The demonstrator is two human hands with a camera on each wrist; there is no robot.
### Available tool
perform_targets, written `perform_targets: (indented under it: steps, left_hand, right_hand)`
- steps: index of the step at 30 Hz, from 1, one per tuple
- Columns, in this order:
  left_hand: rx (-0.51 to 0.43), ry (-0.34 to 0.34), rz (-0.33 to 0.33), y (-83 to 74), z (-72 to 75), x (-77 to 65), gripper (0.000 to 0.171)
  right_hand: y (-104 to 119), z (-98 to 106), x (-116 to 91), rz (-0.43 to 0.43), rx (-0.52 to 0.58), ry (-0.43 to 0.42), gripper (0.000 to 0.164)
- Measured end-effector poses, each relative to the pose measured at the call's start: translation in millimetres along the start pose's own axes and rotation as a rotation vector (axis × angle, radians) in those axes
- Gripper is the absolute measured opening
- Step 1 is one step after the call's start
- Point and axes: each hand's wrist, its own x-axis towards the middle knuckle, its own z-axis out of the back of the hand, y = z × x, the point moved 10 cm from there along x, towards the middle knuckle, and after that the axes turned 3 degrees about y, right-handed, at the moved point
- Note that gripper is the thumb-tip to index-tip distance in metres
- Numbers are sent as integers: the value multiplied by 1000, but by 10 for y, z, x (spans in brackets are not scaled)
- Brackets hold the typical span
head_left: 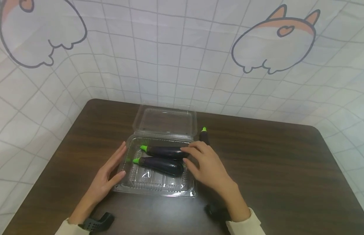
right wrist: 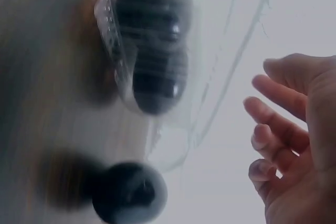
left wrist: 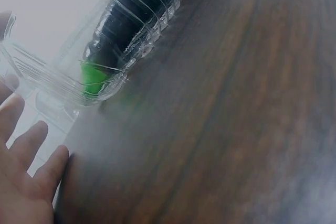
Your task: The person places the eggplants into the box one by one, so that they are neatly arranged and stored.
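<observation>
In the head view, a clear plastic container (head_left: 154, 193) sits on a dark wooden worktop (head_left: 287, 169), its lid (head_left: 167, 121) folded back away from you. Inside, side by side with their green stems (head_left: 144, 148) pointing left, lie a far eggplant (head_left: 164, 152) and a near eggplant (head_left: 162, 165). A third eggplant (head_left: 204, 137) lies on the worktop just right of the container, partly hidden by your right grip (head_left: 206, 163). That grip is released, fingers loosely bent at the far eggplant's rounded end. Your left grip (head_left: 103, 179) is released too, fingers straight along the container's left rim; whether they touch it is hard to tell. The step seems to be settling eggplants into the container, so steady that rim while the right grip nudges. In the left wrist view, the left fingers are spread around nothing, and a green stem shows through the ribbed wall; press lightly, since thin plastic probably flexes. In the blurred right wrist view, the right fingers curve loosely, holding nothing, and the third eggplant's rounded end shows outside the container. Grasp that one round its thick body and lay it parallel in the bare strip nearest you.
</observation>
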Motion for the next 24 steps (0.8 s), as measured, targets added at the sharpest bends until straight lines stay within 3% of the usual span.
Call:
perform_targets:
  steps: [5, 11, 15, 24]
  left_hand:
    - [-20, 5, 9, 30, -3, -10, 75]
    - [-40, 3, -11, 18, 9, -15, 75]
    - [-51, 1, -17, 14, 10, 0, 75]
    - [-58, 0, -42, -2, 3, 0, 75]
  right_hand:
    - [-204, 232, -141, -74, 96, -167, 31]
    - [-552, 376, -342, -225, 174, -325, 29]
    - [-731, 384, -443, -295, 181, -357, 27]
    - [-967, 245, -564, -456, 281, -333, 28]
